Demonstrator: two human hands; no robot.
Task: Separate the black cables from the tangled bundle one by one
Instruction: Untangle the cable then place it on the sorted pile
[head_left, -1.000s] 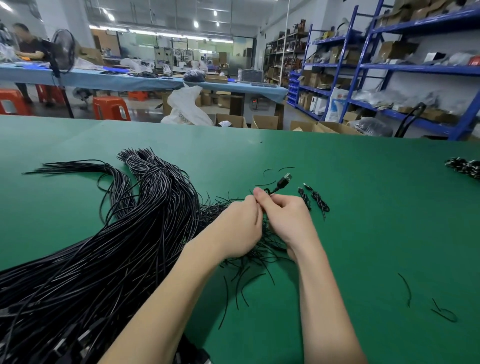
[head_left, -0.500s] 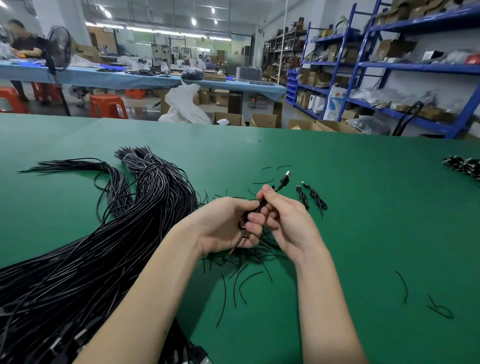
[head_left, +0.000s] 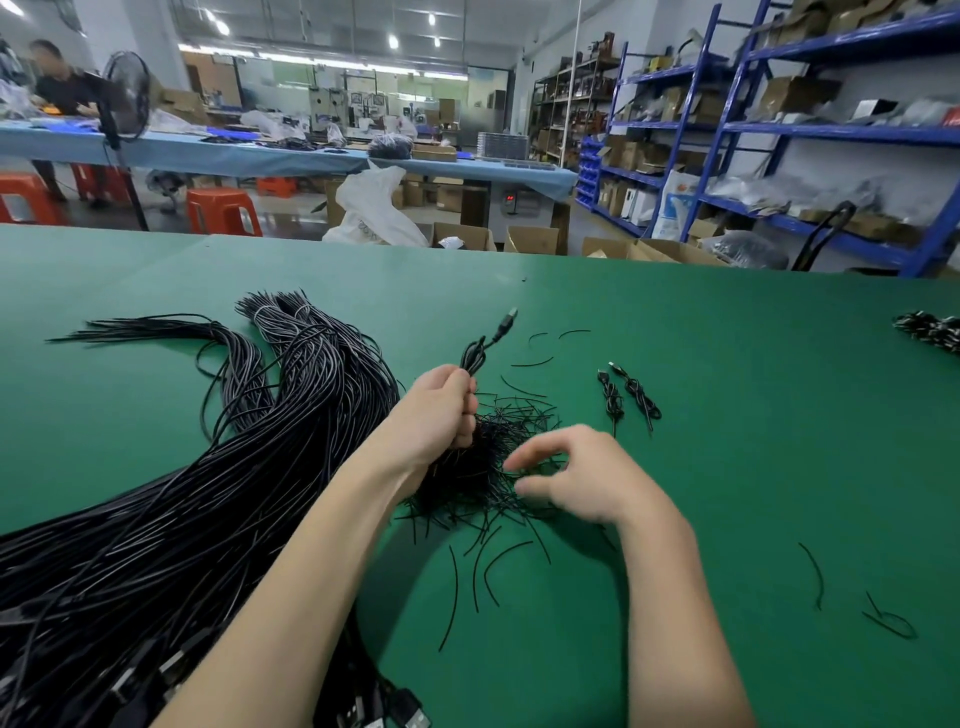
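A: Any writing or brand you can read?

B: None is legible; the box and bag print is too blurred.

A: The hands?

B: The left hand grips a folded cable, plug tip up, above the table. The right hand hovers with relaxed, parted fingers over the short black ties. The big bundle lies left; two coiled cables lie right.

A thick tangled bundle of long black cables sprawls across the green table; one coiled cable, its USB plug uppermost, rises right of it.
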